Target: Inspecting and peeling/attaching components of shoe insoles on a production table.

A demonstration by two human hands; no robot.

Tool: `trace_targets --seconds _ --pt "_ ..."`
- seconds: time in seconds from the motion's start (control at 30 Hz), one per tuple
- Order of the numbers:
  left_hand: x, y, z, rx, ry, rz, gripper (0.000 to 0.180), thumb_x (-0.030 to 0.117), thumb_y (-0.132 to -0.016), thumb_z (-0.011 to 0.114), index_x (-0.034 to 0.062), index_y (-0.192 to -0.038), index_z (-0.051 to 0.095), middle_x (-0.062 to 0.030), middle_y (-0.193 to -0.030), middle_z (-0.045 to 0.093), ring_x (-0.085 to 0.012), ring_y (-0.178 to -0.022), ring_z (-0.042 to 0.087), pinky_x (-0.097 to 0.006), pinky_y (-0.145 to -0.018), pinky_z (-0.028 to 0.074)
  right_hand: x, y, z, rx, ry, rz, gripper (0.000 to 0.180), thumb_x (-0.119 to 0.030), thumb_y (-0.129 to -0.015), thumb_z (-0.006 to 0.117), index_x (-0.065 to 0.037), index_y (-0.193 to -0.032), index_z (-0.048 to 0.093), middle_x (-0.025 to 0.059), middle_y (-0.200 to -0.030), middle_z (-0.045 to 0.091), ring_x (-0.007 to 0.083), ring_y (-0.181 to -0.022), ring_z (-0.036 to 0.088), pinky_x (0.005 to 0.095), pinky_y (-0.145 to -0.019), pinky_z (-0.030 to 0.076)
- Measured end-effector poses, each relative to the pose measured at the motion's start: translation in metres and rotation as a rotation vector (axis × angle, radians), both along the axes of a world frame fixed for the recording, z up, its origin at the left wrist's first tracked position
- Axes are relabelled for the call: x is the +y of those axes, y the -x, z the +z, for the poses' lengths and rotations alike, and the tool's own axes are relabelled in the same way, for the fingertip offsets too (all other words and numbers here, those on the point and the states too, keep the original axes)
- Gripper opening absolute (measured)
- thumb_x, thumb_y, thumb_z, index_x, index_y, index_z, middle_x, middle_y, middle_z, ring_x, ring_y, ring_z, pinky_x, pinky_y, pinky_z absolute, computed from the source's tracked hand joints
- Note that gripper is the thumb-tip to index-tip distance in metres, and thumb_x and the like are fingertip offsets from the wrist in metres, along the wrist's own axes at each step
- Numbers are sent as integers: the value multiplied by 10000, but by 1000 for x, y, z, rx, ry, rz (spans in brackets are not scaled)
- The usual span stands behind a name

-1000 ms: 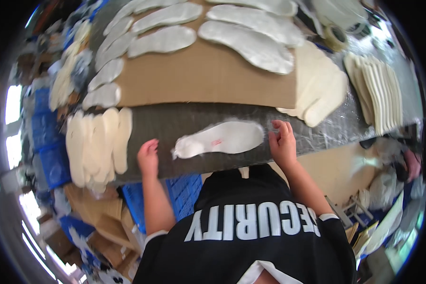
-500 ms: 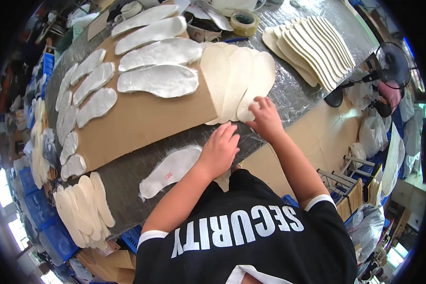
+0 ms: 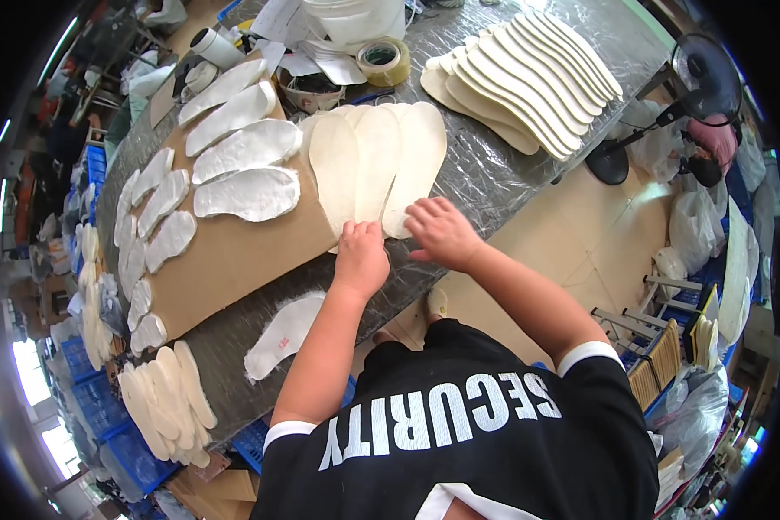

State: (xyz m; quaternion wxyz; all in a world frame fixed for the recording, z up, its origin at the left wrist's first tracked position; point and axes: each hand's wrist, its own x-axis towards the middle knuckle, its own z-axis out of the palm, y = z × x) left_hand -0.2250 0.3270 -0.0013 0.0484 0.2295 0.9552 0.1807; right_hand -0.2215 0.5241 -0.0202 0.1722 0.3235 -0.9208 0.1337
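Observation:
Three cream insoles (image 3: 377, 156) lie fanned out on the foil-covered table (image 3: 494, 173), overlapping the edge of a brown cardboard sheet (image 3: 234, 256). My left hand (image 3: 360, 257) is closed over the near end of the middle insoles, pinching an edge. Beside it, my right hand (image 3: 442, 230) rests with its fingers spread on the near end of the rightmost insole. A single white coated insole (image 3: 282, 334) lies alone near the table's front edge, left of my left forearm.
Several white coated insoles (image 3: 247, 195) lie in rows on the cardboard. A fanned stack of cream insoles (image 3: 529, 78) sits at the back right, another stack (image 3: 165, 407) at the front left. A tape roll (image 3: 384, 61), a white bucket (image 3: 355, 17) and a floor fan (image 3: 706, 74) are behind.
Both hands left the single white insole at the table's front edge and moved right to the fanned cream insoles. My view swung right with them.

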Motion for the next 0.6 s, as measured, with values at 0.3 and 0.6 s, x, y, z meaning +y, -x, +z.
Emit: trace_targets --seconds 0.3,0.6 --pt "8 6 -4 14 121 -5 139 38 -793 572 -36 -911 575 -220 -929 613 -386 -948 547 -440 -865 449 -12 24 -4 -181 -151 12 125 -196 -753 621 -103 -835 604 46 -889 569 211 -833 604 336 -643 502" --pt "15 22 -5 -189 253 -1 214 157 -775 693 -43 -844 658 -233 -928 647 -391 -960 567 -429 -901 437 78 21 73 21 726 -534 67 -78 -887 552 -39 -866 502 128 -895 557 372 -799 563 446 -688 460"
